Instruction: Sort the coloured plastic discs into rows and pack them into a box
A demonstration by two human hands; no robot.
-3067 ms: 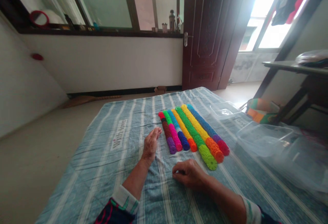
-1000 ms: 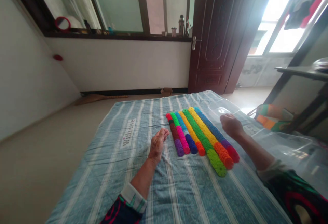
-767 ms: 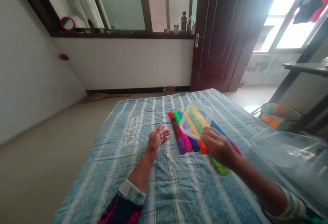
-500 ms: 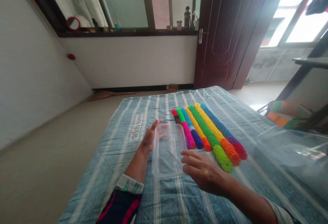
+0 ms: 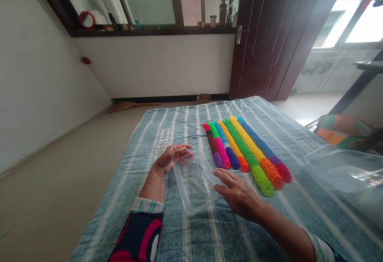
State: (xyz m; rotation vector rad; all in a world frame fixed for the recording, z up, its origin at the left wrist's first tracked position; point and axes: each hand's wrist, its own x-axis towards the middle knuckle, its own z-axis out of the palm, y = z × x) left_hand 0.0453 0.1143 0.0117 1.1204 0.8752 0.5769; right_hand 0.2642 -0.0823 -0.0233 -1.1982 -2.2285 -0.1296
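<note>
A clear, rectangular plastic lid (image 5: 196,188) is tilted above the cloth between my hands. My left hand (image 5: 171,159) is at its upper left corner, fingers stretched along the edge and partly seen through the plastic. My right hand (image 5: 237,195) has its fingertips at the lid's right edge, with the fingers slightly bent; the thumb is hidden. Just beyond it lie several long rolls of stacked, notched plastic discs (image 5: 243,144), side by side and sorted by colour: red, brown, purple, green, pink, blue, yellow and orange.
A striped blue cloth (image 5: 119,214) with a "With love" print covers the surface. At right stands a clear plastic box (image 5: 335,166). Beyond are a dark wooden door (image 5: 263,42), a window ledge (image 5: 155,31) with small items, and a broom (image 5: 125,105) on the floor.
The lid has turned and tilted, its lower end now angled between my hands. My left hand has shifted slightly left and its fingers point more to the right. The view has moved a little.
</note>
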